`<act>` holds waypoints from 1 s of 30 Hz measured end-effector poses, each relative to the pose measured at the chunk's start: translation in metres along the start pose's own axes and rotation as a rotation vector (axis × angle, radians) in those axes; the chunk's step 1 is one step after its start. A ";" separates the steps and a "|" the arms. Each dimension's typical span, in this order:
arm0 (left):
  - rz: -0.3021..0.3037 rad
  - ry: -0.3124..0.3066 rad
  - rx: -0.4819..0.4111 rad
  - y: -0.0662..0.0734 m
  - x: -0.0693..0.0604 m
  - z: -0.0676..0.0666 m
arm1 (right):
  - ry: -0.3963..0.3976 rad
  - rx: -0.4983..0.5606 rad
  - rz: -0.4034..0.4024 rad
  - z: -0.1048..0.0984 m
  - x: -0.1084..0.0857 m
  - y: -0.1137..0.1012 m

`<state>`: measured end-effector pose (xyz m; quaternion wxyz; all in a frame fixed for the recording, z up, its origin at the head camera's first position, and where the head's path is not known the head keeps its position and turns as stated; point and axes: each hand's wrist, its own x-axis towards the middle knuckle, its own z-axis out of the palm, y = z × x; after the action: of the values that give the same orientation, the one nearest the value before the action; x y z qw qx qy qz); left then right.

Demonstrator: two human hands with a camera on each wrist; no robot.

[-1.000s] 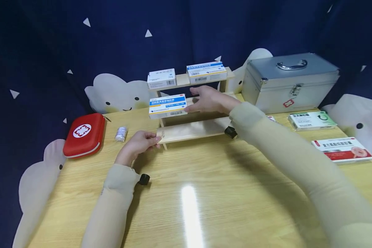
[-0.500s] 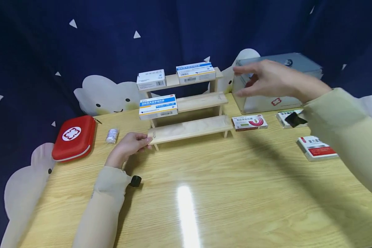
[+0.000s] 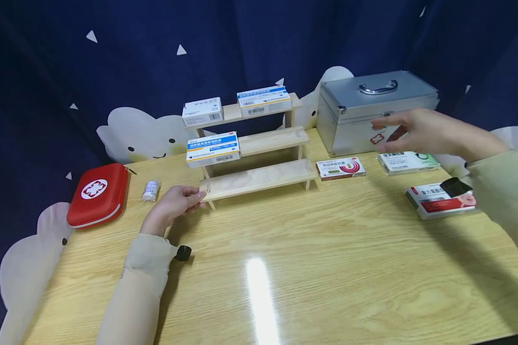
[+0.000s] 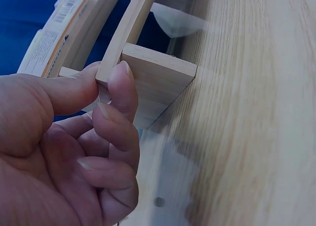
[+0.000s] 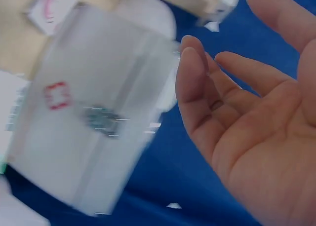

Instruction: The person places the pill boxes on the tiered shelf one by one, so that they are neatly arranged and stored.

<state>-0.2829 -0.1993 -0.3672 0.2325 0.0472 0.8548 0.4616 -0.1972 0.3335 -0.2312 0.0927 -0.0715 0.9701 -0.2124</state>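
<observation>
The left hand point(image 3: 170, 207) pinches the left end of the lowest shelf of a three-tier wooden rack point(image 3: 259, 179); in the left wrist view its thumb and index finger point(image 4: 122, 85) grip the board's edge. Two white boxes, one plain point(image 3: 203, 112) and one blue-striped point(image 3: 264, 101), lie on the top tier. A blue and white box point(image 3: 213, 149) sits at the left of the middle tier. The right hand point(image 3: 431, 132) hangs in the air in front of the silver case point(image 3: 341, 129), empty, fingers apart, above a green and white box point(image 3: 407, 163).
A red and white box with a pink arc point(image 3: 340, 168) lies right of the rack, and a red-banded box point(image 3: 441, 200) farther right. At the left are a red zip case point(image 3: 98, 195) and a small white bottle point(image 3: 150, 190). A dark blue curtain point(image 3: 138, 57) hangs behind the table.
The right hand has left the blue and white box on the middle tier and moved right, past the front of the silver case. The left hand keeps its pinch. The head view has shifted right.
</observation>
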 end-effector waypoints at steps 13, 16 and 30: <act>-0.021 0.013 -0.016 0.001 0.001 -0.001 | -0.089 0.071 -0.008 0.065 0.053 0.065; -0.021 0.012 -0.024 -0.001 0.001 -0.001 | -0.130 0.091 0.023 0.074 0.064 0.070; 0.009 -0.002 -0.037 -0.005 0.003 -0.003 | -0.165 -0.069 -0.004 0.090 0.095 0.061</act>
<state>-0.2861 -0.2032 -0.3710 0.2323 0.0470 0.8456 0.4783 -0.2771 0.3351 -0.3518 0.1693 -0.0940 0.9658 -0.1727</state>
